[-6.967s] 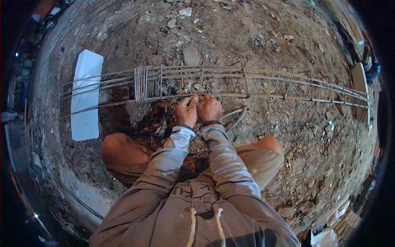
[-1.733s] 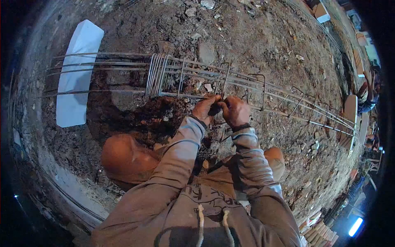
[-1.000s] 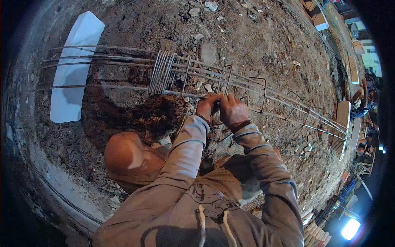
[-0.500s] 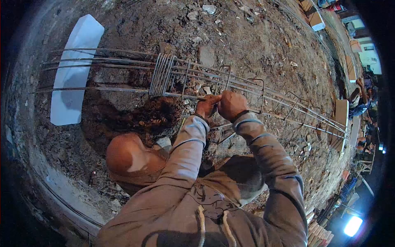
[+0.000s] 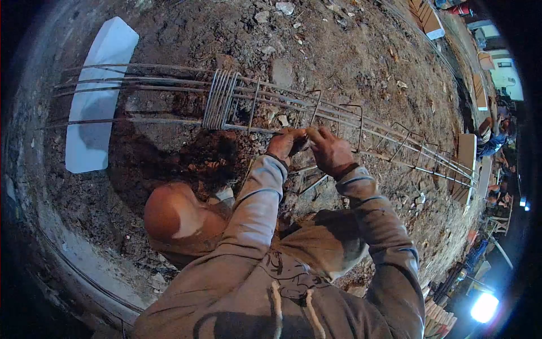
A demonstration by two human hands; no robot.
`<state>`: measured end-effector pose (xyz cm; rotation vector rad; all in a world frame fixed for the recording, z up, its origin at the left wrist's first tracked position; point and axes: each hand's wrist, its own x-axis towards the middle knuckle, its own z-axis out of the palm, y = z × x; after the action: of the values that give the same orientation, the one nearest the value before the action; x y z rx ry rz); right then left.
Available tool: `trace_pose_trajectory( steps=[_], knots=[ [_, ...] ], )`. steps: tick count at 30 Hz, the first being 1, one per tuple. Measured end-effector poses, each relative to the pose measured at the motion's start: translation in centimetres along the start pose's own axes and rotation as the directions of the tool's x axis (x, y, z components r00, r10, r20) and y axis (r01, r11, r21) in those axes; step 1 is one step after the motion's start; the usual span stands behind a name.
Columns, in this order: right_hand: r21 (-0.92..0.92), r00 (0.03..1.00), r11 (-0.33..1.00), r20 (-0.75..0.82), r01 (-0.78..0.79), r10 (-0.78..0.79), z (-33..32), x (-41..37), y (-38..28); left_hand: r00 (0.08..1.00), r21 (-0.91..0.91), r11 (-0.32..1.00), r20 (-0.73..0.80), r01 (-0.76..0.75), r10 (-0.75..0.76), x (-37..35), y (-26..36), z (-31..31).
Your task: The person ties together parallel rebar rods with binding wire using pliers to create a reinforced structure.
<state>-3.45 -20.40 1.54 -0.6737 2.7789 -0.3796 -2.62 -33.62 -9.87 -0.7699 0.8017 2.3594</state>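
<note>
A long cage of steel rebar (image 5: 271, 100) runs across the view, with square stirrups (image 5: 361, 129) spaced along its right part. Several stirrups are bunched together in a bundle (image 5: 220, 100) left of my hands. My left hand (image 5: 287, 144) is closed at the near lower bar, its fingers curled round it. Beside it, my right hand (image 5: 332, 152) has thumb and fingertips pinched together close to the left fingers, near the same bar. What the right fingertips pinch is too small to make out.
A white block (image 5: 96, 99) lies under the bars' left ends, and another block (image 5: 466, 164) under the far right end. Stony soil (image 5: 367, 56) surrounds the cage. A bright lamp (image 5: 484, 307) glows at lower right. Another person (image 5: 492, 138) sits at far right.
My right hand has turned from a fist over the bar and drawn slightly right and down, its fingertips now showing. My left hand stays at nearly the same spot.
</note>
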Motion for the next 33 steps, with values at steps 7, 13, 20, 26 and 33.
trace_pose_trajectory(
  steps=[7, 13, 20, 26, 33],
  knots=[
    [-0.169, 0.918, 0.906, -0.015, 0.389, -0.397, 1.2, 2.0, 1.5, 0.969, 0.145, 0.979, 0.221, -0.143, 0.108, 0.6, -0.3, -1.6],
    [-0.094, 0.96, 0.957, -0.038, 0.273, -0.277, 1.5, 1.2, 1.4, 0.99, -0.047, 0.999, 0.137, -0.024, 0.03, 0.2, 0.4, -0.4],
    [-0.209, 0.92, 0.899, 0.01, 0.385, -0.392, 1.1, 1.9, 1.1, 0.901, 0.443, 0.797, 0.334, -0.41, 0.278, 2.0, -1.4, -3.7],
    [-0.291, 0.79, 0.736, 0.168, 0.611, -0.589, 0.7, 3.3, 2.1, 0.792, 0.718, 0.337, 0.575, -0.609, 0.204, 2.7, -1.0, -5.0],
    [-0.295, 0.695, 0.633, 0.215, 0.716, -0.686, 0.4, 4.1, 2.8, 0.973, -0.077, 0.992, 0.216, 0.102, -0.084, 2.3, -0.6, -3.0]
  ],
)
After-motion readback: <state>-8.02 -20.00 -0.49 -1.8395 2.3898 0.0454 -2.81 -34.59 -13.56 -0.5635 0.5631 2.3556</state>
